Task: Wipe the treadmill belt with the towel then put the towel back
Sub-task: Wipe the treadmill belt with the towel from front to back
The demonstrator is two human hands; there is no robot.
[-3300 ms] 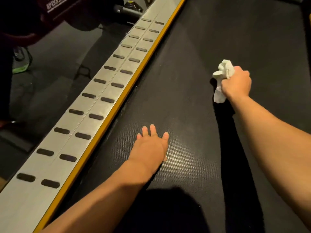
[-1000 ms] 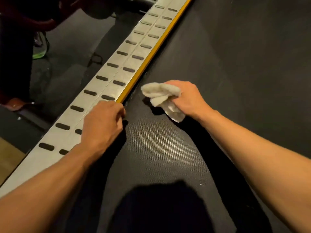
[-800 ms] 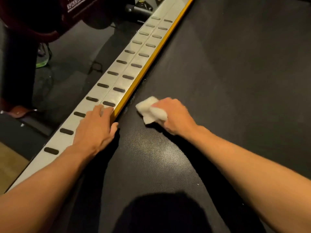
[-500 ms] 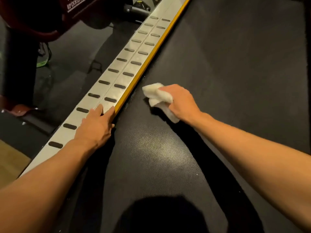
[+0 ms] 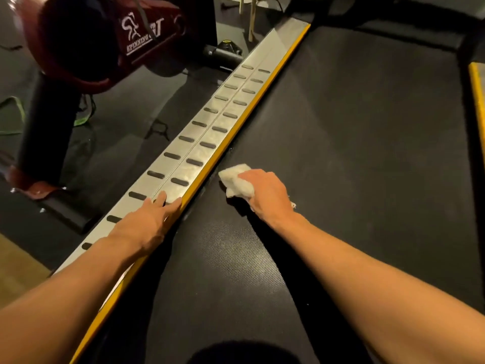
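The black treadmill belt point(image 5: 354, 143) fills the middle and right of the view. A small white towel point(image 5: 236, 179) lies bunched on the belt close to its left edge. My right hand point(image 5: 267, 195) grips the towel and presses it onto the belt. My left hand point(image 5: 149, 219) rests flat, fingers straight, on the silver side rail point(image 5: 210, 127), at its yellow inner edge.
The silver rail with dark oval grips runs diagonally from lower left to upper right. A dark red exercise bike point(image 5: 105, 40) stands on the black floor to the left. A second yellow-edged rail point(image 5: 476, 95) shows at the far right.
My right hand has carried the towel from the belt's middle to its left edge and keeps rubbing back and forth there. My left hand moved off the belt onto the side rail.
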